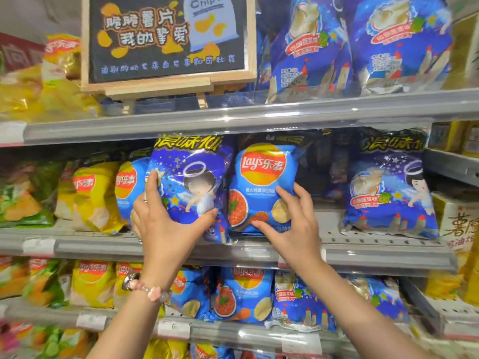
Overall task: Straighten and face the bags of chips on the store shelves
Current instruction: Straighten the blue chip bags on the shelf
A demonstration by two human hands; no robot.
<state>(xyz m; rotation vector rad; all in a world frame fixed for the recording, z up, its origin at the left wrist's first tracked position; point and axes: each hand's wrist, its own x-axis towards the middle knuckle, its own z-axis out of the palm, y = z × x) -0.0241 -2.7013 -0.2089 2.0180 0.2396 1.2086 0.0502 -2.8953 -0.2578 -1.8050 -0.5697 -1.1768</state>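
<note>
On the middle shelf (363, 251) my left hand (166, 224) grips a dark blue angel-print chip bag (191, 177) by its lower left corner, fingers up its side and thumb under its front. The bag stands upright, slightly tilted, facing out. Right beside it stands a light blue Lay's bag (261, 187). My right hand (290, 221) holds the lower right part of the Lay's bag, fingers spread on its side and thumb on its front. Another dark blue angel bag (388, 193) stands apart at the right, with a gap between.
Yellow Lay's bags (88, 195) and a green bag (26, 195) fill the shelf's left. A wooden chalkboard sign (166, 42) and blue bags (399, 42) stand on the shelf above. More chip bags (241, 294) line the shelf below. Yellow boxes (458, 224) sit at far right.
</note>
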